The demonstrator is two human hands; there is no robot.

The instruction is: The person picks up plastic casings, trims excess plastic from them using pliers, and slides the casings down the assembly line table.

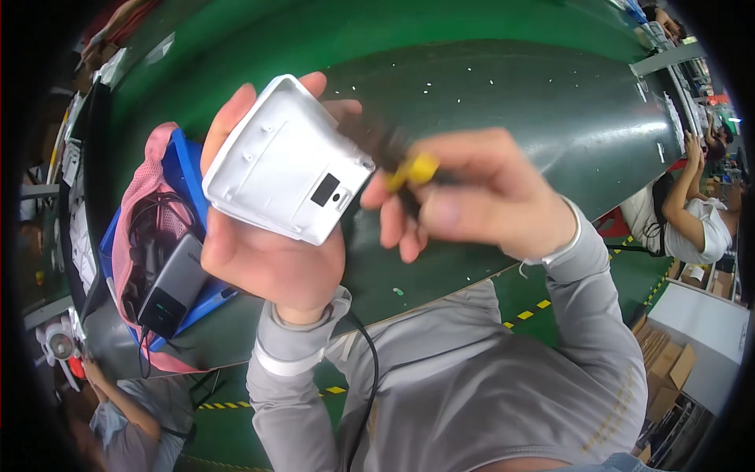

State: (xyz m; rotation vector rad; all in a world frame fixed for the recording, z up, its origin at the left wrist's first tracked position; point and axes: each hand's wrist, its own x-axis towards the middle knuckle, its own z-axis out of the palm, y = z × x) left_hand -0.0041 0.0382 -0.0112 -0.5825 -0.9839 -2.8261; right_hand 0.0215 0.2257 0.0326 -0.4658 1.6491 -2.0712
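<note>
Left hand (267,252): gripped white casing (287,161).
Right hand (480,200): pinched yellow-handled tool (409,169) at casing's edge.
Progress: casing looked mid-job, unfinished.

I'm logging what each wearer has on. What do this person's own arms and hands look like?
Both arms wear long grey sleeves with lighter ribbed cuffs at the wrists. The left hand and the right hand are bare: no gloves, and no rings show on the fingers. A thin black cable hangs down by the left sleeve.
</note>
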